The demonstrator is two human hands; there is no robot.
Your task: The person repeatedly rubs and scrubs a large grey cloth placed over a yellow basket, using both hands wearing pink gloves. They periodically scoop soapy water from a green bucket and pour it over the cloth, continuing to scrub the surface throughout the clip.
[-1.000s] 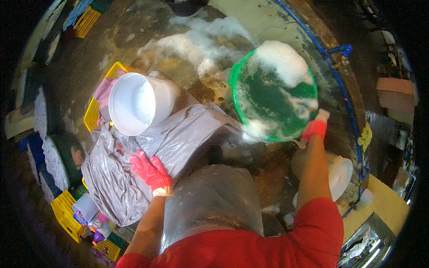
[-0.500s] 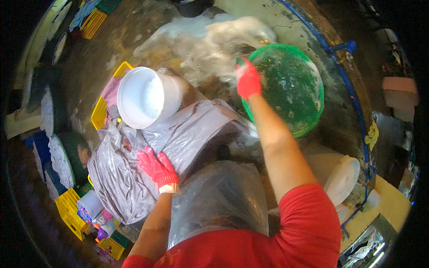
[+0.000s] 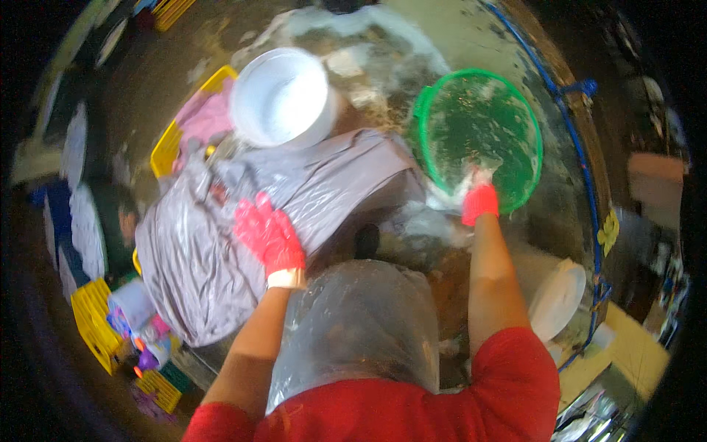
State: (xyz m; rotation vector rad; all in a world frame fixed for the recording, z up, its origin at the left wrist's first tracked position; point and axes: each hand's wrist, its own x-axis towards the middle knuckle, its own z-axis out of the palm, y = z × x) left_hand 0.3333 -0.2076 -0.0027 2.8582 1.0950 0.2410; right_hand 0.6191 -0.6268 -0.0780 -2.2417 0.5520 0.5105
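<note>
My left hand (image 3: 271, 234), in a pink-red rubber glove, lies flat with fingers spread on a wet grey cloth (image 3: 188, 254). The cloth is draped in folds in front of me. My right hand (image 3: 481, 204), gloved alike, is at the near rim of a round green tub (image 3: 536, 140) with dark, foamy water in it. Something whitish and wet, cloth or splashing water, blurs over its fingers, so I cannot see whether they hold anything. Beyond the cloth stands a white bucket (image 3: 283, 99), its open mouth tilted toward me.
Left of the bucket, a yellow crate (image 3: 166, 151) holds pink cloth (image 3: 206, 114). More yellow crates (image 3: 96, 320) and bottles (image 3: 149, 359) stand at lower left. Foamy water (image 3: 361, 29) covers the far floor. A blue pipe (image 3: 577, 147) runs down the right, near a white bucket (image 3: 557, 298).
My right hand has moved from the tub's left rim to its near rim. Foam on the floor has spread and thinned. My left hand stays on the cloth; the whole view has shifted slightly.
</note>
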